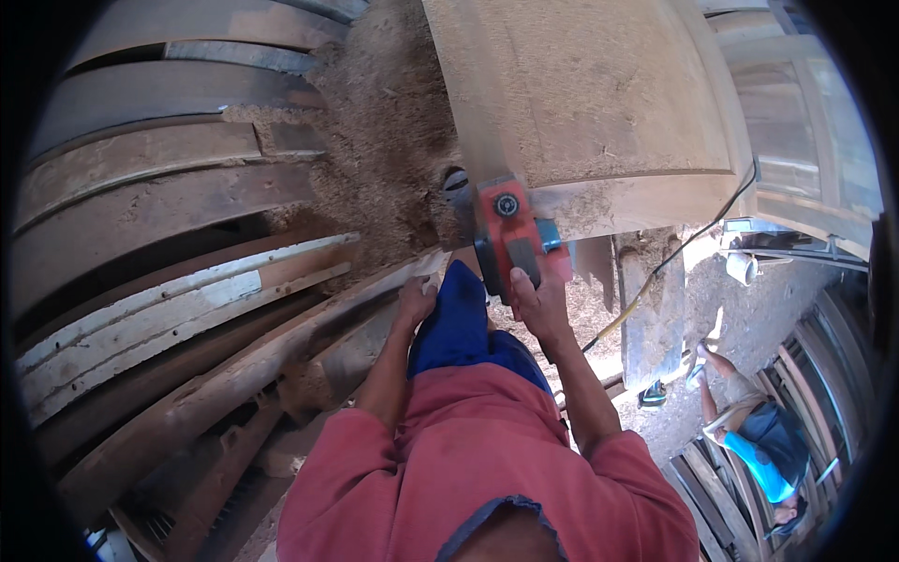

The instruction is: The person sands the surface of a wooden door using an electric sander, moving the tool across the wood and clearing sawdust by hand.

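My right hand (pixel 540 307) is wrapped round the rear handle of a red electric planer (pixel 493 223), which has a round black knob on top. The planer sits at the near left corner of a wooden panel door (pixel 618 84), on its edge frame. Shavings and dust cover the door's face. My left hand (pixel 418 300) hangs beside my blue-clad thigh, close to the end of a long timber beam (pixel 253 365). Its fingers are curled in; whether they grip anything is hidden.
Stacked boards (pixel 150 150) fill the left side. Sawdust (pixel 384 122) heaps between them and the door. A black and yellow cord (pixel 655 272) runs past the door's right corner. Another person (pixel 763 450) sits at the lower right, near more planks and a white bucket (pixel 742 268).
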